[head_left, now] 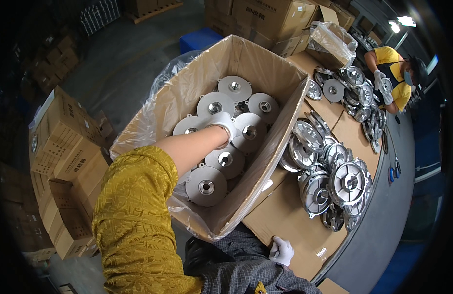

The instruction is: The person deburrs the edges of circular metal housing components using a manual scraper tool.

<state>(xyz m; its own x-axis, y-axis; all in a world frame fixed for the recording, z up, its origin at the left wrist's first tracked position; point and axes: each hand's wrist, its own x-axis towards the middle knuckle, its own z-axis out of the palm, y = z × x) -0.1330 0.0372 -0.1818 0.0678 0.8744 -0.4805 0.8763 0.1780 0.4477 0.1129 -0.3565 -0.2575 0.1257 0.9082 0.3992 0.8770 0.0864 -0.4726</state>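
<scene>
My left hand [220, 120], in a white glove, reaches down into a large cardboard box [284, 73] lined with clear plastic. It is over a layer of round grey metal covers [206, 186], each with a hub hole in the middle. The back of the glove and the wrist hide its fingers, so its grip does not show. My right hand [282, 251], also gloved in white, rests at the near edge of the cardboard-covered table [285, 215], close to my checked apron. Its fingers are curled in and nothing shows in them.
Ribbed metal covers [346, 183] lie heaped on the table to the right, with another heap [356, 93] farther back. Across it, a person [388, 73] in yellow handles a cover. Blue-handled scissors [394, 172] lie right. Open cartons [72, 161] stand left; stacked cartons [261, 19] and a blue bin [199, 40] behind.
</scene>
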